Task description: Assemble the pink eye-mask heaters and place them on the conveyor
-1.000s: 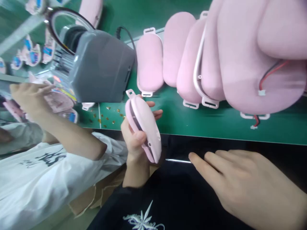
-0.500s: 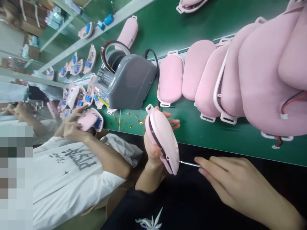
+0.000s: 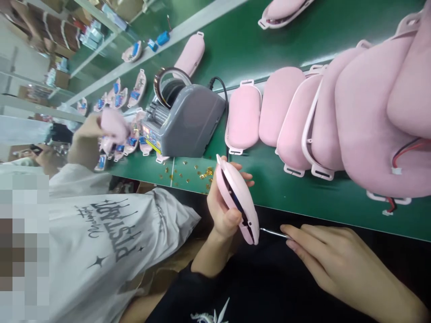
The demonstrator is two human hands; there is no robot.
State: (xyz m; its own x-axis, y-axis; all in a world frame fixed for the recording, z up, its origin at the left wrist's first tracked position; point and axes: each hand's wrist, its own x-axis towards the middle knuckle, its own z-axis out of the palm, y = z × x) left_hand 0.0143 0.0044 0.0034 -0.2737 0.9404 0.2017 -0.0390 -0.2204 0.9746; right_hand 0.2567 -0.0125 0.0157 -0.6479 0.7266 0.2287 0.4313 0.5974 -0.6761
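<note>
My left hand (image 3: 226,215) is closed round a pink plastic case (image 3: 243,190) with a strap loop at its upper end. A dark gap runs along the seam between the two halves of the case. Between the fingertips of my right hand (image 3: 323,253) is a thin metal tool (image 3: 273,233), perhaps tweezers; its far end is hidden in my hand. The tool's tip is at the lower right side of the case, and I cannot tell whether it goes in.
A grey tape dispenser (image 3: 191,116) stands on the green table (image 3: 269,179), with gold scraps (image 3: 206,173) in front. Several pink cases (image 3: 245,117) line the right, one with red and black wires (image 3: 409,152). At left, a co-worker in a white shirt (image 3: 84,260) holds a blurred pink part (image 3: 114,124).
My left hand has turned the case, so its seam gap faces me more. The tool stays at its lower side. The co-worker's hand has lifted a pink part up and away.
</note>
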